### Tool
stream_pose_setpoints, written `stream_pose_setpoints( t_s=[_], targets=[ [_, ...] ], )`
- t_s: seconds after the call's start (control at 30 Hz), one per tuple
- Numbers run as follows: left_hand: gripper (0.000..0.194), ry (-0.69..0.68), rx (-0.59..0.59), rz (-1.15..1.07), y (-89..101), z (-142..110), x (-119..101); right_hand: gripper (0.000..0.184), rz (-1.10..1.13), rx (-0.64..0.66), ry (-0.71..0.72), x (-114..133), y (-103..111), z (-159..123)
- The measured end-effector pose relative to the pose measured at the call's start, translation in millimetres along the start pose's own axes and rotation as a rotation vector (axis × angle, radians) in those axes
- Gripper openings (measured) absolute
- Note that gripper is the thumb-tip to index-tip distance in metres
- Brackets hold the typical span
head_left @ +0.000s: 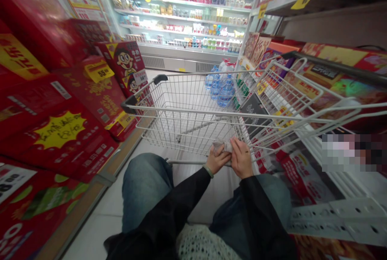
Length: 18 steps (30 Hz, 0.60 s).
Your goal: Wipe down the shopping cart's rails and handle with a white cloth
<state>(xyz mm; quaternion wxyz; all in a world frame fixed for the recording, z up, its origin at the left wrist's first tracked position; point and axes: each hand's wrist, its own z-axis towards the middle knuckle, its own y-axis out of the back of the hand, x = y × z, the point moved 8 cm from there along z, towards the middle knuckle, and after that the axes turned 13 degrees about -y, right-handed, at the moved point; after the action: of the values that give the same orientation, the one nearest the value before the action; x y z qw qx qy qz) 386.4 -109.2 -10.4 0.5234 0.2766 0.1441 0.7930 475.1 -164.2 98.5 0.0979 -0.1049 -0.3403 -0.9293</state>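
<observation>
A wire shopping cart [187,111] stands sideways right in front of my knees, its basket holding nothing I can make out. Low on its near side, my left hand [217,161] is closed on a crumpled pale cloth [222,146], which could also be a wipe. Pressed close beside it, my right hand [242,159] has its fingers bent round the cloth's right end. Both hands are against the lower bars of the cart, and the fingertips are partly hidden. A band circles my left wrist; a dark ring shows on my right hand.
Stacked red gift boxes [99,90] line the left side. Shelving with boxed goods [320,76] stands close on the right. Blue-tinted water bottles [225,90] sit on the floor past the cart. A lit refrigerated display [181,56] closes off the back.
</observation>
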Motion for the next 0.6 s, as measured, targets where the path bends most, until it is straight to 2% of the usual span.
stream_pose_setpoints(
  t_s=[0.07,0.13,0.2,0.3,0.47,0.53,0.6],
  targets=[
    [0.016,-0.063,0.031,-0.019,9.2,-7,13,0.067,-0.032,0.076,0.017,-2,-3,1],
    [0.009,-0.114,0.057,-0.032,27.3,-21,30,0.068,-0.060,0.114,0.037,-3,-2,3],
    [0.013,-0.127,0.076,-0.027,53.9,-42,53,0.069,-0.073,0.101,0.045,-4,1,5],
    [0.022,-0.064,0.118,0.006,102.0,-80,99,0.066,-0.087,0.044,0.050,-3,2,6],
    [0.022,0.181,0.183,0.066,181.3,-140,179,0.053,-0.085,0.004,0.054,0,-4,4],
    [0.025,0.358,0.143,0.106,209.0,-158,209,0.051,-0.084,0.005,0.038,1,-7,4],
    [0.030,0.547,0.097,0.132,226.2,-171,232,0.050,-0.079,-0.003,0.022,3,-10,4]
  ],
)
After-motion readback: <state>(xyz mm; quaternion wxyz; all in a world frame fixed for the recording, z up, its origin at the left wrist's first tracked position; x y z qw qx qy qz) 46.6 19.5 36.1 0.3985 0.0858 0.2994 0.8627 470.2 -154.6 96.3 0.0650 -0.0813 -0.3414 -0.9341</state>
